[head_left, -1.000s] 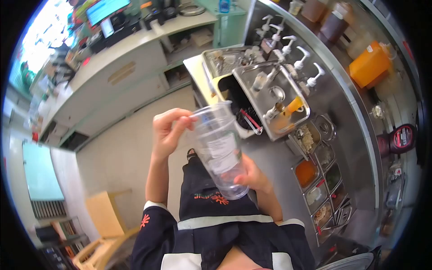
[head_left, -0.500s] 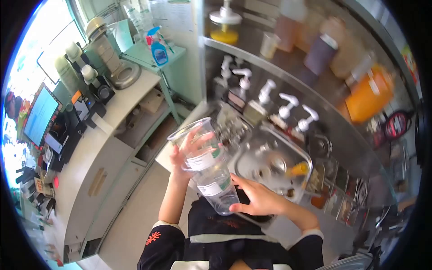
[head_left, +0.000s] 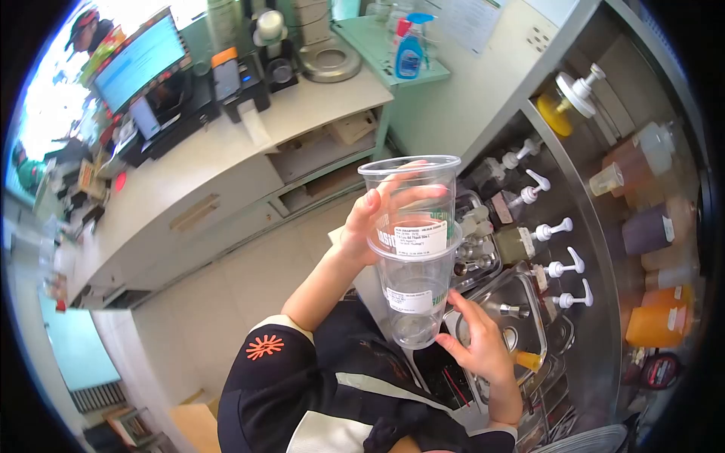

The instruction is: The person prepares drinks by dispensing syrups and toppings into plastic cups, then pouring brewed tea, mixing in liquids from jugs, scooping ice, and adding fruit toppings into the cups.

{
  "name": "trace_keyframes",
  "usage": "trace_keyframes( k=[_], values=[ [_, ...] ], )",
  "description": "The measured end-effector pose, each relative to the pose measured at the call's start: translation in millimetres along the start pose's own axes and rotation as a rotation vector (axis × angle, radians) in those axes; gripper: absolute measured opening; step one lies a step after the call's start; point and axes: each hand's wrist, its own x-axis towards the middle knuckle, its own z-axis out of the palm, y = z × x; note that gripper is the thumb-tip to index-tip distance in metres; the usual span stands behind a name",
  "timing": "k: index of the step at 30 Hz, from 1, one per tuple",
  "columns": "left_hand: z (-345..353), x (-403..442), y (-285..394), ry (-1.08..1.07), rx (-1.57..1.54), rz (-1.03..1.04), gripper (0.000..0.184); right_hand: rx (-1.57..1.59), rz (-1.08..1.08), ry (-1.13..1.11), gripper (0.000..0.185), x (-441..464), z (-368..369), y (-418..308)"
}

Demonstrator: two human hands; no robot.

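Note:
Two clear plastic cups are stacked, the upper cup (head_left: 411,200) partly inside the lower cup (head_left: 414,309). Each carries a white printed label, the upper label (head_left: 421,240) and the lower label (head_left: 409,300), both facing me. My left hand (head_left: 361,232) is wrapped around the upper cup from the left, its fingers showing through the clear wall. Lower down, my right hand (head_left: 485,349) grips the lower cup near its base with thumb and fingers. No drink shows inside either cup.
At right, several pump bottles (head_left: 555,230) line the steel counter beside a metal sink (head_left: 538,332). A shelf above holds an orange container (head_left: 658,325). On the left counter (head_left: 226,162) stand a monitor (head_left: 142,62) and a sealing-machine-like device (head_left: 331,60). A blue spray bottle (head_left: 408,57) sits behind.
My view has turned to the left, bringing more of the left counter into sight. The stacked cups now appear farther right and more upright, with their labels facing me. Both hands keep their hold.

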Motion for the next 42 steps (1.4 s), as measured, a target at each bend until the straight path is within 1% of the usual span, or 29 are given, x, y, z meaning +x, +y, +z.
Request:
trace_keyframes(
  k=[3,5,6,8,9,10,11,13,15,16,17,19,21,23,24,25,26,27,28,30,31,33,34,36,37,39,40,41,42],
  values=[
    [9,-47,7,0.019,0.088,0.083,0.096,-0.02,-0.12,-0.104,0.061,-22,18,-3],
    [16,-86,8,0.111,0.152,0.071,0.097,-0.1,-0.168,-0.263,0.058,-37,31,-6],
    [13,-106,4,0.165,0.157,0.048,0.099,-0.111,-0.245,-0.306,0.056,-45,42,3],
    [-1,-147,-5,0.17,0.279,0.032,0.097,-0.095,-0.309,-0.45,0.054,-59,59,6],
    [-5,-169,-2,0.171,0.406,-0.007,0.092,-0.106,-0.324,-0.53,0.054,-66,67,3],
    [-11,-190,-4,0.194,0.452,0.002,0.088,-0.088,-0.339,-0.586,0.054,-70,76,-3],
    [-20,-214,-4,0.255,0.534,-0.012,0.078,-0.035,-0.38,-0.618,0.051,-73,87,-13],
    [-33,-261,7,0.427,0.54,-0.051,0.076,0.251,-0.05,-0.789,0.046,-71,119,-20],
    [-56,-315,21,0.536,0.563,-0.018,0.075,0.296,0.162,-0.746,0.042,-61,165,-25],
    [-68,-344,29,0.625,0.58,-0.011,0.075,0.135,0.05,-0.634,0.042,-54,199,-20],
    [-78,-374,39,0.673,0.587,0.029,0.075,-0.039,-0.009,-0.586,0.045,-42,223,-27],
    [-100,-436,65,0.857,0.538,0.015,0.073,-0.405,-0.06,-0.585,0.05,-10,279,-30],
    [-126,-502,86,0.947,0.599,0.052,0.072,-0.468,0.026,-0.683,0.056,29,341,-40],
    [-149,-566,121,1.064,0.617,0.14,0.071,-0.542,-0.103,-0.822,0.057,81,424,-8],
    [-153,-599,140,1.159,0.648,0.136,0.071,-0.615,-0.08,-0.915,0.057,101,465,-27],
    [-153,-629,153,1.185,0.637,0.15,0.071,-0.708,-0.051,-1.01,0.057,117,496,-41],
    [-152,-660,164,1.252,0.565,0.223,0.072,-0.756,-0.006,-1.16,0.056,135,531,-64],
    [-154,-689,176,1.316,0.501,0.294,0.074,-0.774,-0.023,-1.173,0.056,154,561,-93],
    [-158,-717,183,1.338,0.491,0.303,0.074,-0.651,0.048,-1.272,0.058,165,588,-126],
    [-167,-771,186,1.502,0.353,0.438,0.077,-0.577,-0.014,-1.338,0.057,174,632,-190],
    [-174,-794,185,1.519,0.342,0.422,0.077,-0.627,-0.169,-1.293,0.054,183,651,-222],
    [-193,-833,183,1.609,0.232,0.554,0.08,-0.654,-0.373,-1.239,0.052,206,700,-264],
    [-202,-848,185,1.623,0.227,0.554,0.08,-0.654,-0.378,-1.253,0.052,217,723,-283],
    [-221,-877,188,1.632,-0.077,0.645,0.089,-0.6,-0.605,-1.236,0.053,238,772,-321],
    [-236,-897,188,1.648,-0.08,0.645,0.089,-0.595,-0.611,-1.251,0.053,246,796,-347],
    [-277,-948,177,1.578,-0.323,0.946,0.088,-0.706,-0.624,-1.248,0.053,263,837,-393],
    [-299,-971,168,1.669,-0.361,1.062,0.076,-0.679,-0.721,-1.202,0.047,274,862,-409],
    [-319,-983,183,1.666,-0.336,1.088,0.076,-0.671,-0.751,-1.187,0.047,295,893,-438],
    [-327,-988,189,1.645,-0.476,1.393,0.074,-0.604,-0.852,-1.194,0.045,306,911,-459]
  ],
)
